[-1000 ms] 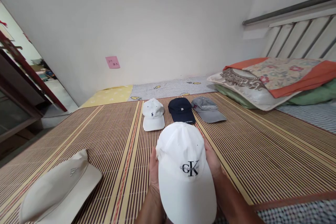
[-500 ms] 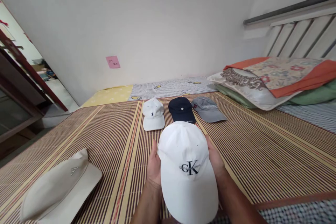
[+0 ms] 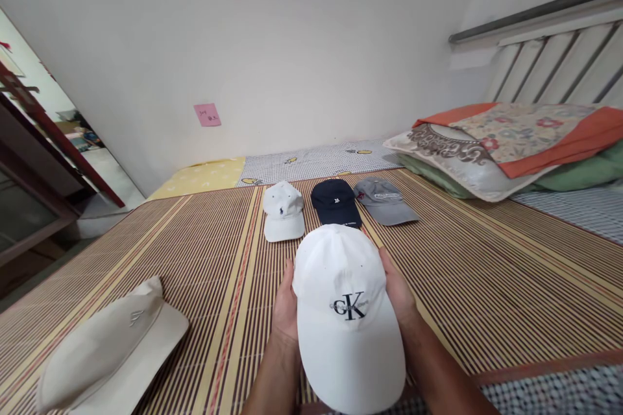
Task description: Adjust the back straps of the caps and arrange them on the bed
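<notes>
A white baseball cap [image 3: 348, 331] with a dark "CK" mark faces me, its brim pointing down towards me. My left hand [image 3: 286, 305] grips its left side, and my right hand [image 3: 400, 292] grips the right side; the cap hides part of the fingers of both. Beyond it lie a white cap with a small dark logo [image 3: 283, 211], a navy cap [image 3: 335, 201] and a grey cap [image 3: 386, 200] in a row. At the lower left rests a beige cap [image 3: 104, 343], its brim turned to the right.
A striped bamboo mat [image 3: 214, 259] covers the bed. Pillows [image 3: 516, 142] with floral and orange fabric are stacked at the right, below a white headboard [image 3: 559, 68]. A pink note [image 3: 207, 115] is stuck on the wall [image 3: 311, 45]. A doorway opens at the far left.
Both hands keep hold of the white cap in nearly the same place. The view has shifted very slightly; the other caps lie as before.
</notes>
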Demonstrator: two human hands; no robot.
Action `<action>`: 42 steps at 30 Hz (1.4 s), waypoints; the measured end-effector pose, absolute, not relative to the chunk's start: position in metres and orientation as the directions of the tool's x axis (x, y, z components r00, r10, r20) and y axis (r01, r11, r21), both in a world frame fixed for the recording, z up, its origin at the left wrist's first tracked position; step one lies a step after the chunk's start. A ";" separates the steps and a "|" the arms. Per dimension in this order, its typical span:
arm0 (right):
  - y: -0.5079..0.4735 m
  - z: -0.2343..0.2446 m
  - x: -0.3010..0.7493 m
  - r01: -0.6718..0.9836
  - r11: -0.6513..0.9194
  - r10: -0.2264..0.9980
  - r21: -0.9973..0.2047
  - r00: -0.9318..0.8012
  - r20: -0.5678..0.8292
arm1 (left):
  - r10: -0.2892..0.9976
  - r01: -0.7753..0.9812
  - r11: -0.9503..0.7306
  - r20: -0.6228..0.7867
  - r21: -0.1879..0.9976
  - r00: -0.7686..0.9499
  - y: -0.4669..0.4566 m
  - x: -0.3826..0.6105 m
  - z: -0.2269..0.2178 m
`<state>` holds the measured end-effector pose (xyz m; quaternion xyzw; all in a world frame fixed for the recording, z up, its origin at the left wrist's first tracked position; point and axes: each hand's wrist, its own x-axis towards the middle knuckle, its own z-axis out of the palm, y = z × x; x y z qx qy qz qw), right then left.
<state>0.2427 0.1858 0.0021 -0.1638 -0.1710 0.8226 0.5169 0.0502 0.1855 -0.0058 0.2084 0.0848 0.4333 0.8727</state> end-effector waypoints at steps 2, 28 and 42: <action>0.188 0.003 0.245 -0.791 -0.430 0.896 -0.436 -0.432 -0.099 | 0.795 -0.720 0.539 0.019 0.437 0.607 0.187 0.047 -0.005; 0.190 0.010 0.250 -0.785 -0.423 0.897 -0.453 -0.433 -0.088 | 0.759 -0.702 0.557 0.071 0.444 0.647 0.198 0.035 -0.013; 0.188 0.010 0.252 -0.770 -0.417 0.895 -0.483 -0.440 -0.071 | 0.744 -0.722 0.517 0.175 0.460 0.645 0.193 0.042 -0.002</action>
